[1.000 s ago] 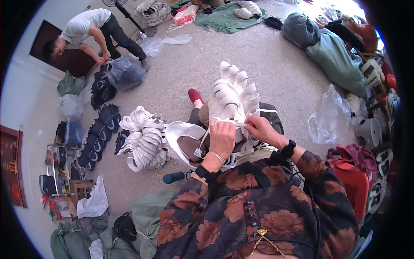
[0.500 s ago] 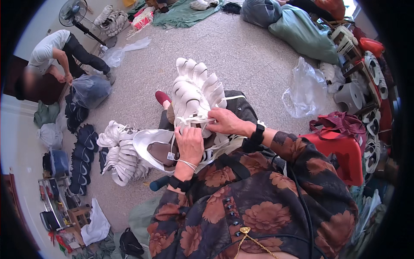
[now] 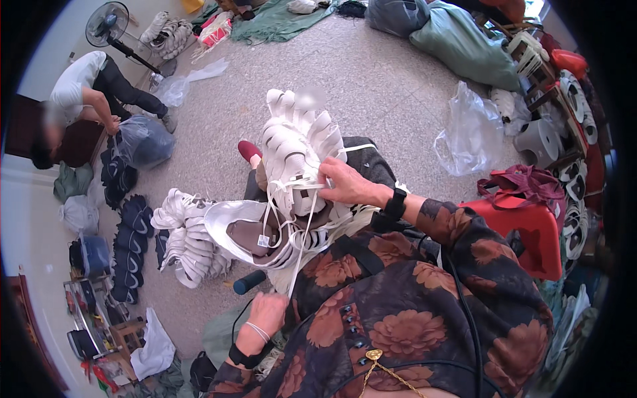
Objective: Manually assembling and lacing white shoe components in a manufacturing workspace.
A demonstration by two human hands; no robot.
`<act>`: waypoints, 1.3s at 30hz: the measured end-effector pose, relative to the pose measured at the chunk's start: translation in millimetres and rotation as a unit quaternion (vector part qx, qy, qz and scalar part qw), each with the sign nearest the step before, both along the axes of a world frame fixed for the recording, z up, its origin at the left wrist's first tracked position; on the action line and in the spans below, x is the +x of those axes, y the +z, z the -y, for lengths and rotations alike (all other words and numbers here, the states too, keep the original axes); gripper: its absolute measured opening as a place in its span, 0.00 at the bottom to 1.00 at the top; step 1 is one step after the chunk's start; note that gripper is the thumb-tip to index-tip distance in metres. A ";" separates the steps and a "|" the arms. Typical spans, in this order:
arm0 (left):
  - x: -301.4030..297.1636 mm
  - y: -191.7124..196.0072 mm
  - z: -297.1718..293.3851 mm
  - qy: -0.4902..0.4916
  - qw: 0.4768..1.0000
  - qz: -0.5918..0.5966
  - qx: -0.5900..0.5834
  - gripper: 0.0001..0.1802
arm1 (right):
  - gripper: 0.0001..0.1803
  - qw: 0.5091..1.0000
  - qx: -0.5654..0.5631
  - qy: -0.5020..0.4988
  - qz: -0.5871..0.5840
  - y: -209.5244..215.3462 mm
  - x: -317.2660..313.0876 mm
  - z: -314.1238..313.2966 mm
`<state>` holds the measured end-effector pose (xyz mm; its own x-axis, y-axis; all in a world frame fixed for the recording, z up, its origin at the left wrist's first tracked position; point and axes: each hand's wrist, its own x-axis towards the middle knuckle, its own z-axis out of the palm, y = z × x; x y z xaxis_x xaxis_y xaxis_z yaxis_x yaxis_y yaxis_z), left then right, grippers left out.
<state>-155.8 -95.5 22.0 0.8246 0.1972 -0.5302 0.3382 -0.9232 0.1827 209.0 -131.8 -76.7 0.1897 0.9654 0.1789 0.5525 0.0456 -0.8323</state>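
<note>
I see left hand (image 3: pixel 267 313) clenched on white lace (image 3: pixel 299 257), right hand (image 3: pixel 346 183) pinching edge of white shoe stack (image 3: pixel 285 147).

floor: pale grey speckled hard floor (image 3: pixel 391 86) | left: plain white wall (image 3: pixel 40 222), black round-caged standing fan (image 3: pixel 108 25), small brown wooden stand (image 3: pixel 131 337) | right: red plastic stool (image 3: pixel 534 242) | upper right: bright light (image 3: pixel 534 8)

Bright, soft light prevails, while fisheye edges bend into black.
</note>
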 end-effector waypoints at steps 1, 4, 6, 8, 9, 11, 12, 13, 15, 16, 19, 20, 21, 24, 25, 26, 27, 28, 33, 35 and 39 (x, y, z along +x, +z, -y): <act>-11.0 -6.8 2.0 0.005 1.000 -0.006 -0.029 0.04 | 0.14 1.000 0.000 0.000 0.000 -0.3 0.0 0.7; -29.4 -17.1 11.0 0.007 0.997 -0.037 -0.070 0.05 | 0.16 1.000 -0.017 0.007 0.003 2.0 -1.9 1.8; -24.4 -14.2 10.4 0.003 0.995 -0.063 -0.081 0.04 | 0.16 0.998 -0.047 0.007 -0.028 8.1 -4.4 2.6; -6.4 -13.3 2.5 0.078 0.988 0.052 -0.125 0.05 | 0.15 0.999 -0.030 -0.005 -0.019 8.8 -2.4 4.6; 8.4 -12.9 -2.4 0.119 0.972 0.162 -0.121 0.09 | 0.14 1.000 -0.012 -0.019 -0.011 10.1 -1.1 5.5; 52.0 -11.4 -13.9 0.188 0.926 0.314 -0.090 0.16 | 0.12 1.000 0.000 -0.025 -0.001 15.1 -4.4 7.6; 77.8 -10.3 -18.9 0.217 0.906 0.358 -0.064 0.19 | 0.10 0.999 0.012 -0.033 0.008 18.4 -7.0 8.9; 100.3 -15.0 -24.6 0.222 0.887 0.402 -0.043 0.20 | 0.10 0.999 0.012 -0.029 0.011 20.5 -11.1 6.1; 134.6 -32.5 -35.1 0.229 0.862 0.453 0.011 0.22 | 0.08 0.996 0.056 0.025 0.070 26.7 -23.8 -4.5; 145.1 -43.3 -40.9 0.232 0.855 0.461 0.045 0.22 | 0.08 0.994 0.040 0.040 0.088 28.8 -31.0 -10.6; 159.3 -65.5 -52.8 0.247 0.857 0.446 0.076 0.21 | 0.09 0.990 -0.025 0.050 0.133 21.7 -40.2 -26.1; 159.3 -67.3 -53.9 0.240 0.855 0.452 0.078 0.19 | 0.11 0.990 -0.011 0.058 0.125 19.1 -40.0 -28.5; 159.2 -70.0 -54.9 0.242 0.855 0.453 0.079 0.19 | 0.11 0.990 -0.011 0.060 0.126 13.8 -40.7 -31.7; 160.2 -77.2 -56.0 0.236 0.838 0.484 0.089 0.15 | 0.11 0.994 -0.034 0.042 0.097 8.0 -45.4 -38.2; 161.3 -79.1 -56.7 0.256 0.820 0.506 0.071 0.13 | 0.10 0.997 -0.030 0.019 0.074 7.9 -47.1 -38.9; 162.0 -79.6 -56.4 0.276 0.802 0.528 0.052 0.11 | 0.10 0.998 -0.027 -0.003 0.052 9.4 -48.9 -39.0; 161.5 -79.6 -55.7 0.278 0.801 0.527 0.053 0.11 | 0.10 0.998 -0.028 -0.001 0.053 10.9 -51.5 -38.7; 160.8 -79.5 -54.9 0.296 0.795 0.530 0.027 0.10 | 0.10 0.998 -0.029 -0.023 0.044 12.3 -54.4 -38.0; 157.8 -82.9 -56.8 0.318 0.770 0.553 -0.015 0.08 | 0.10 0.999 -0.027 -0.035 0.014 19.4 -46.9 -32.0; 155.4 -83.7 -56.9 0.316 0.779 0.542 0.008 0.07 | 0.10 0.996 -0.085 -0.027 0.024 27.9 -20.9 -8.8; 156.8 -84.6 -57.4 0.308 0.779 0.546 0.009 0.06 | 0.08 0.976 -0.180 -0.108 0.056 -11.6 83.2 71.2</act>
<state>1.1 -38.1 -62.5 0.5285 0.7331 0.4281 0.3697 -0.6527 0.6613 292.2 -203.0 -88.2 0.3952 0.9090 -0.1326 0.6046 -0.3660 -0.7075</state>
